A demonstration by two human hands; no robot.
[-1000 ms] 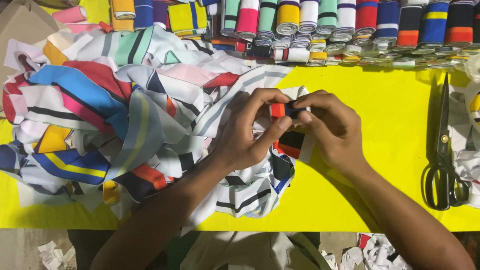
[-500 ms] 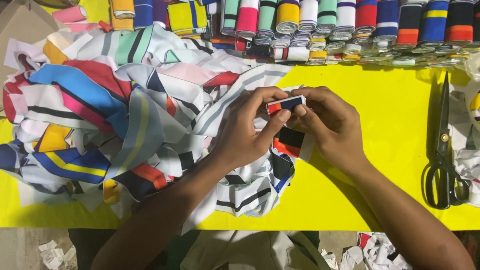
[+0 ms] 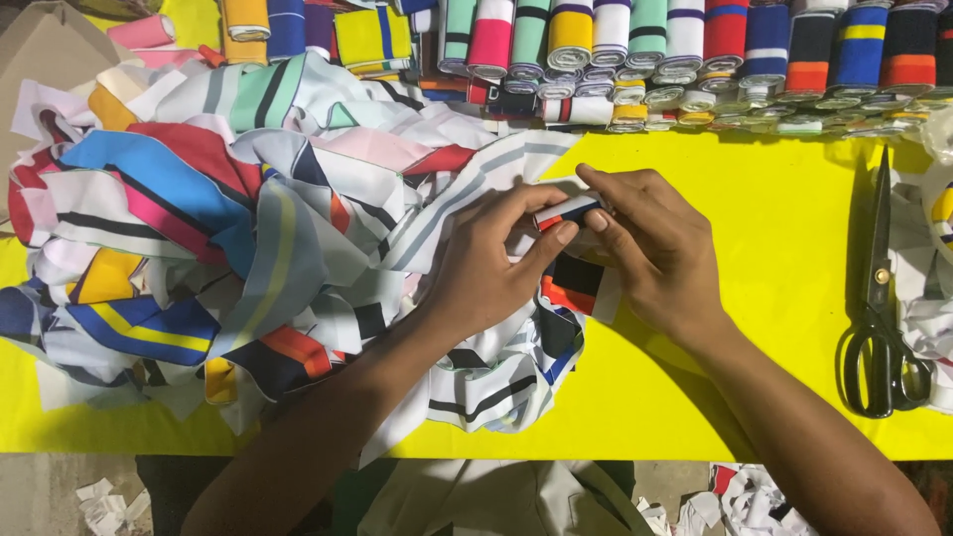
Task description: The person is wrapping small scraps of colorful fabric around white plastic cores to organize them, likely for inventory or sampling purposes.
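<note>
— Striped strip (image 3: 568, 210): location?
— Pinched between left hand (image 3: 491, 263) and right hand (image 3: 650, 248), over yellow table (image 3: 774, 248).
— Surroundings?
— Cloth heap (image 3: 228, 228) left; rolls (image 3: 635, 50) behind; scissors (image 3: 879, 298) right.

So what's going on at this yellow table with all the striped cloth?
A person is rolling a striped fabric strip into a small tight roll, pinching it between the left hand and the right hand. A loose heap of striped strips lies to the left on the yellow table. A row of finished rolls lines the far edge, and black scissors lie untouched on the right.
</note>
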